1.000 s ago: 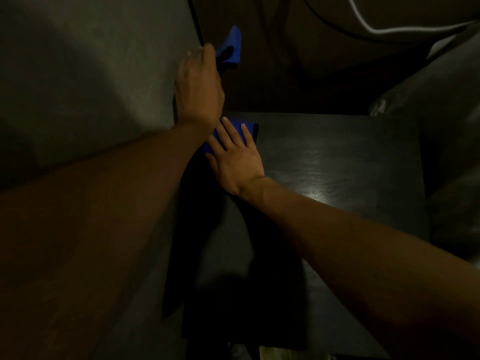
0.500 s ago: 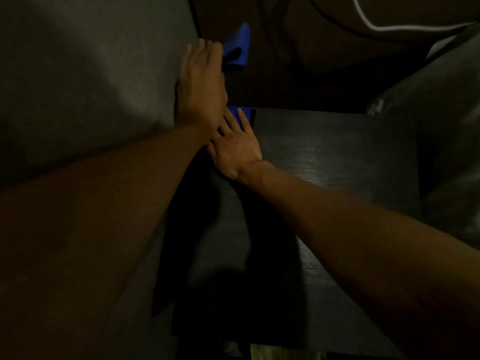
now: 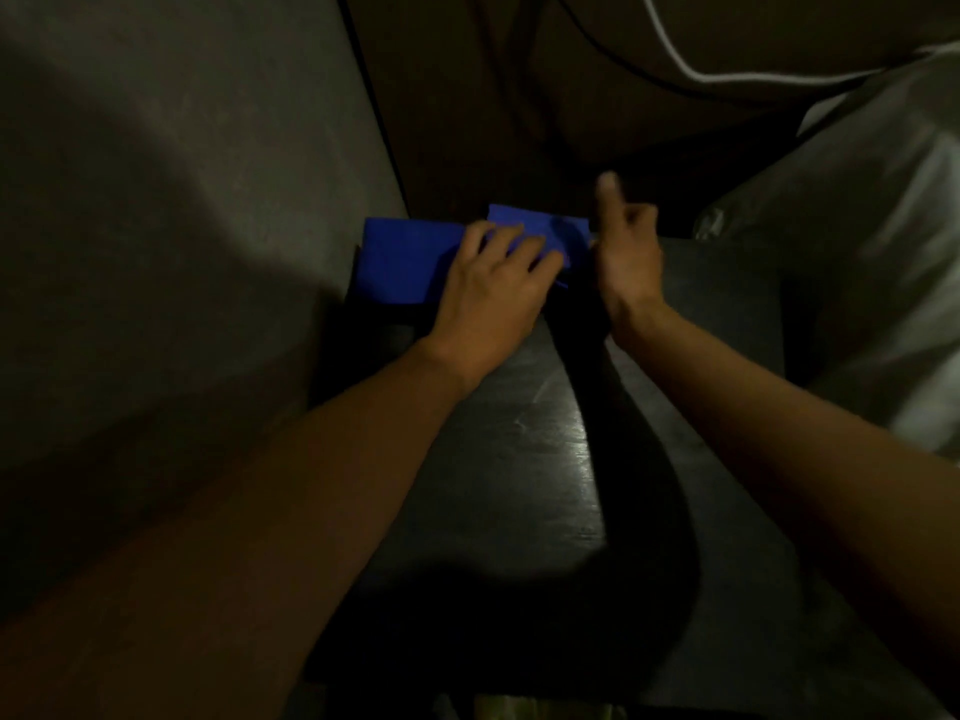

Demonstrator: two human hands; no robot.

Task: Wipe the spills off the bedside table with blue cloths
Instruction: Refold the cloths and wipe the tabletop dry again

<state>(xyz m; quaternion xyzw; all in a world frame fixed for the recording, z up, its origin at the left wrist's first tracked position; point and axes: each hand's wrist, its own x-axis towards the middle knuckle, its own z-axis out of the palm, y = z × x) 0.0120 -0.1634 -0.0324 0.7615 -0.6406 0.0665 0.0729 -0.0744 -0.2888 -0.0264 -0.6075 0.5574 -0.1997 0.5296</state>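
Two blue cloths lie along the far edge of the dark bedside table (image 3: pixel 545 459). The left cloth (image 3: pixel 405 262) lies flat at the far left corner. My left hand (image 3: pixel 488 293) presses down with spread fingers on the right cloth (image 3: pixel 540 226), its palm partly over the left one. At that cloth's right edge is my right hand (image 3: pixel 628 257), blurred, with curled fingers and a raised thumb. Whether it grips the cloth edge is not clear. A dull sheen shows on the table's middle; no distinct spill is visible in the dim light.
A grey wall (image 3: pixel 182 200) runs along the table's left side. Pale bedding (image 3: pixel 857 278) lies against the right side. A white cable (image 3: pixel 691 70) crosses the dark area behind the table. My arms cast heavy shadows over the near half.
My left hand has brought its blue cloth down from the wall onto the table's far edge. My right hand has left the first cloth and moved to the right.
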